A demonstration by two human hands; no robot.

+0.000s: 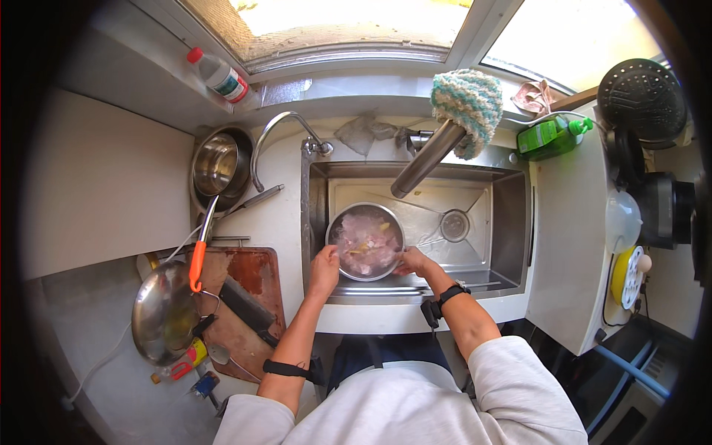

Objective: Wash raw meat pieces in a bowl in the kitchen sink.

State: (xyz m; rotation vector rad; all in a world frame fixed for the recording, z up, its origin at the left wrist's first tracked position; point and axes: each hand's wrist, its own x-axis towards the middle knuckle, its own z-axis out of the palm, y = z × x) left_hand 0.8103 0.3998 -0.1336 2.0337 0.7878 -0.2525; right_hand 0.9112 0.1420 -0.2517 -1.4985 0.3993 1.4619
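A round metal bowl [364, 278] is between my hands at the left part of the steel sink [509, 222]. Inside it, pale pink pieces of raw meat [363, 248] lie in cloudy liquid with a few yellowish slices among them. My left hand [325, 268] has its fingers closed on the bowl's left rim. On the opposite side my right hand [417, 262] grips the rim, its fingertips partly hidden. Whether the bowl rests on the sink floor or is lifted, I cannot tell.
A thick faucet [430, 159] topped with a knitted cover [469, 104] reaches over the sink; a thin curved tap [257, 152] stands left. Stacked pots [215, 165], a cutting board [256, 271] with a cleaver [247, 305], and a green soap bottle [545, 139] surround it.
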